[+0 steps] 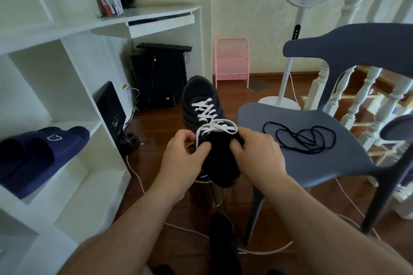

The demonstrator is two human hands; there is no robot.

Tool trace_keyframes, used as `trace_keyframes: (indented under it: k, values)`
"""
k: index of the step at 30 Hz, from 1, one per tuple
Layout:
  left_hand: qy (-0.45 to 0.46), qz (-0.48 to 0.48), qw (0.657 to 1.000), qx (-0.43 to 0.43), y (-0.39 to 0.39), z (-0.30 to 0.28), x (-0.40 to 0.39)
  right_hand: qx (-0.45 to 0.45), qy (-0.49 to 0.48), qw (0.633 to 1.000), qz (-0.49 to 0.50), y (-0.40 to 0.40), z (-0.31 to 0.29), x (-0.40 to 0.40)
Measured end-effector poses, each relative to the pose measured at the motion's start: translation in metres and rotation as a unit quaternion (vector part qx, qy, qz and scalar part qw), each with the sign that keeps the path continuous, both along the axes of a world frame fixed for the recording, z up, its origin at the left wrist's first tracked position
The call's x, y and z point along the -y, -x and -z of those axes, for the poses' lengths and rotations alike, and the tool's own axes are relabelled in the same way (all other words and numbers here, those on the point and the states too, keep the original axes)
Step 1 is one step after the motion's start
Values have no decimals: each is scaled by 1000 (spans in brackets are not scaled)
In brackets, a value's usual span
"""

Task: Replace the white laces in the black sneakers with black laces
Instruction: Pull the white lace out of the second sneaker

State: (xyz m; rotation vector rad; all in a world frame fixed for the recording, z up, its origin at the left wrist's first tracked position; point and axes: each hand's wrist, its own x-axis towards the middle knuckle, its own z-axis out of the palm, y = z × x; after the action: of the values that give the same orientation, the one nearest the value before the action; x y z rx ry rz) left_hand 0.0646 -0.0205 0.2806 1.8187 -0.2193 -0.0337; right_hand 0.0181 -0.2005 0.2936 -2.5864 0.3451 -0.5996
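A black sneaker (202, 105) is held up in mid-air over the wooden floor (161, 131), toe pointing away, its white lace (207, 114) still threaded and tied in a bow near the tongue. The left hand (185, 158) pinches a loose end of the white lace between thumb and forefinger. The right hand (257, 154) curls around the sneaker's heel side, gripping it. Just right of the hands, black laces (301, 138) lie in a loose tangle on the seat of a grey-blue chair (324, 163). A second dark shoe (223, 236) sits on the floor below. Navy slippers (38, 156) rest on a white shelf (73, 172) to the left.
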Motion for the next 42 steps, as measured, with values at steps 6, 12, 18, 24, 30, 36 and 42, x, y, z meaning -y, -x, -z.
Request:
trace_keyframes:
  k: [6, 12, 18, 24, 30, 36, 42]
  values:
    - [58, 24, 998, -18, -6, -4, -6, -5, -28, 998, 48, 2, -4, 6]
    - [332, -289, 876, -198, -40, -16, -46, 33, -96, 994, 49, 7, -13, 16]
    - [97, -252, 956, -116, -45, -6, -42, 35, -91, 995, 35, 7, -10, 14]
    - [-147, -51, 958, 242, -4, -6, -8, 22, -41, 999, 7, 5, -2, -1]
    - [-89, -50, 963, 248, -3, -6, -4, 5, -26, 1000, -3, 3, 0, -1]
    - [-91, -127, 971, 180, -15, -3, -11, -9, -16, 1000, 7, 5, -1, 6]
    - [-57, -215, 975, 25, -59, 5, -56, 4, -65, 997, 29, 5, -4, 25]
